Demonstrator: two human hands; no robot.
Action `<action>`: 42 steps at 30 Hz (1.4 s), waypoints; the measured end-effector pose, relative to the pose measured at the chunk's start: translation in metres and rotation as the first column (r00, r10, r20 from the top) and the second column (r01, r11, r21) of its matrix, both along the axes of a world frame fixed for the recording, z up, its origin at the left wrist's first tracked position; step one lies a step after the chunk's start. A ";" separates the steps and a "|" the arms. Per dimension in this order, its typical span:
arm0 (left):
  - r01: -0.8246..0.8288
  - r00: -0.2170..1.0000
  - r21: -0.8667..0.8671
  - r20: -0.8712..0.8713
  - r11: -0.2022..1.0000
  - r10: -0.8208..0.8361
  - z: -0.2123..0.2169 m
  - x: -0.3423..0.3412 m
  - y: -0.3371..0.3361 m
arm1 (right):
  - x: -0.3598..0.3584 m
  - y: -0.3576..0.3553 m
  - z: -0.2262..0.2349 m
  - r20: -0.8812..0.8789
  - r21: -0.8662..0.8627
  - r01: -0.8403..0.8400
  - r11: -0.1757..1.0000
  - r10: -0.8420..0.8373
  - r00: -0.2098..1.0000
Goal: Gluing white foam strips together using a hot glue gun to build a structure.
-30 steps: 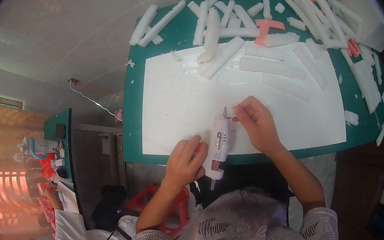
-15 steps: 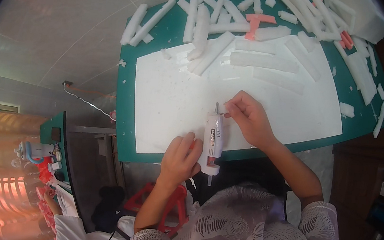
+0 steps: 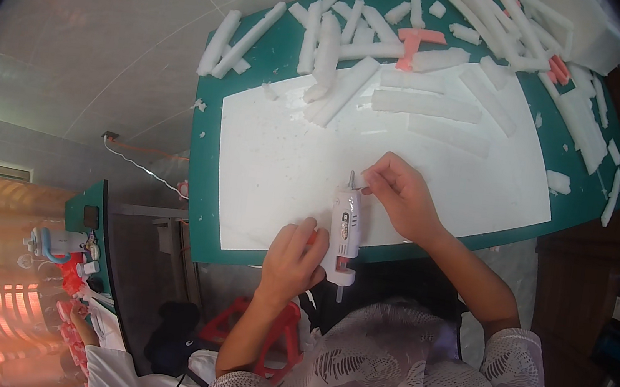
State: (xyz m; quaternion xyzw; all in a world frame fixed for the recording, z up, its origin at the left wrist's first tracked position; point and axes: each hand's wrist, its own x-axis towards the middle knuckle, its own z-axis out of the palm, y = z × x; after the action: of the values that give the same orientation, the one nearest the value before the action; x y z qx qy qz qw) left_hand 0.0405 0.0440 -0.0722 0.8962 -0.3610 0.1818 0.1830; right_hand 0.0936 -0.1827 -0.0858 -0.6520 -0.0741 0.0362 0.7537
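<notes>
While left hand (image 3: 293, 257) grips glue gun (image 3: 345, 232) | right hand (image 3: 398, 197) pinches nozzle | over white sheet (image 3: 291, 160)

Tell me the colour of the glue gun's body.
White plastic glue gun, gripped by the left hand; clearest in the head view.

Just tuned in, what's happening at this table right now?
A person sits at a green cutting mat with a large white foam sheet on it. The left hand grips a white glue gun by its handle, nozzle pointing away over the sheet. The right hand has its fingertips at the nozzle tip. Cut white foam strips lie scattered along the mat's far edge.
</notes>
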 end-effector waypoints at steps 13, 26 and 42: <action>-0.045 0.998 -0.145 -0.049 0.988 0.038 -0.002 -0.003 -0.001 | 0.002 -0.001 0.000 -0.036 0.029 -0.026 0.999 0.027 0.999; -0.048 0.997 -0.164 -0.065 0.985 0.038 -0.004 -0.006 -0.002 | 0.002 -0.004 0.003 -0.060 0.047 -0.049 0.998 0.051 0.997; -0.075 0.993 -0.211 -0.107 0.975 0.054 -0.006 -0.006 -0.002 | 0.002 -0.003 0.004 -0.080 0.065 -0.035 0.997 0.040 0.996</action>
State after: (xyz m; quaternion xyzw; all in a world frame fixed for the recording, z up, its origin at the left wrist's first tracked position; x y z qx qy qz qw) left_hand 0.0348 0.0423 -0.0779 0.8905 -0.3002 0.1804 0.2904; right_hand 0.0957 -0.1856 -0.0813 -0.6242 -0.0567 0.0743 0.7756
